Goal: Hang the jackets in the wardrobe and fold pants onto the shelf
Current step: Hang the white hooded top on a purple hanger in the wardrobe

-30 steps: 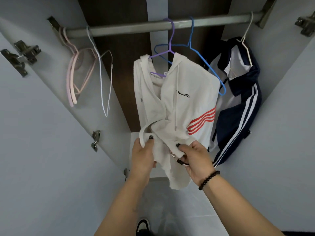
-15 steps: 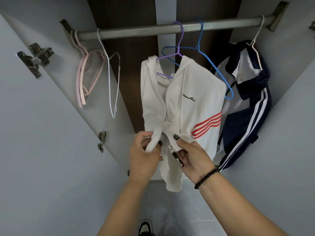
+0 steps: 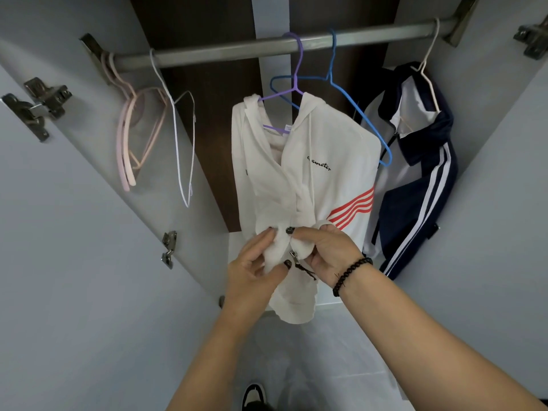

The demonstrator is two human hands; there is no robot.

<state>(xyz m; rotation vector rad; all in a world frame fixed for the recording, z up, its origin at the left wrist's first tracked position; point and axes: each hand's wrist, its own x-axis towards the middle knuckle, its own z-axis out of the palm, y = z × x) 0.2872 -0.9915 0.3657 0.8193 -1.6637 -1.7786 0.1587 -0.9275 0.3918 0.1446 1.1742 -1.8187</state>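
A white hooded jacket [image 3: 332, 161] with red stripes hangs on a purple hanger [image 3: 292, 84] from the metal rail [image 3: 225, 53]. My left hand [image 3: 255, 277] pinches the left front edge of the jacket near its bottom. Close beside it, my right hand [image 3: 329, 256] grips the right front edge, and a dark zipper end shows between the two hands. A navy jacket [image 3: 415, 185] with white stripes hangs on a white hanger at the right end of the rail.
A bare blue hanger [image 3: 355, 114] hangs behind the white jacket. Pink hangers [image 3: 130, 137] and a white wire hanger [image 3: 181, 143] hang at the rail's left end. Open grey doors [image 3: 74, 262] flank both sides. A pale shelf [image 3: 234, 247] lies below. A shoe [image 3: 253, 394] shows on the floor.
Both hands have risen along the jacket's front and drawn its two bottom edges closer together. The view has shifted, so the wardrobe sits further right and lower.
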